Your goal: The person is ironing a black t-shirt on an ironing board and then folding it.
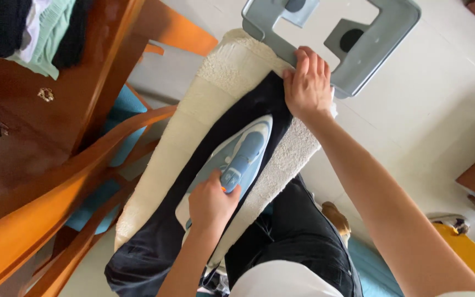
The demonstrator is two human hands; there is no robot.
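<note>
Left hand [211,201] closed round handle of pale blue and white steam iron [236,159], sole down on black cloth garment [251,110]; right hand [307,85], fingers flat, pins garment's far end taut over cream fleecy ironing board [221,71]

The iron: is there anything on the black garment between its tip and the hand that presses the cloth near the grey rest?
Nothing visible lies between them. The iron, held by the left hand, points along the black garment toward the right hand, and only flat cloth shows there.
</note>
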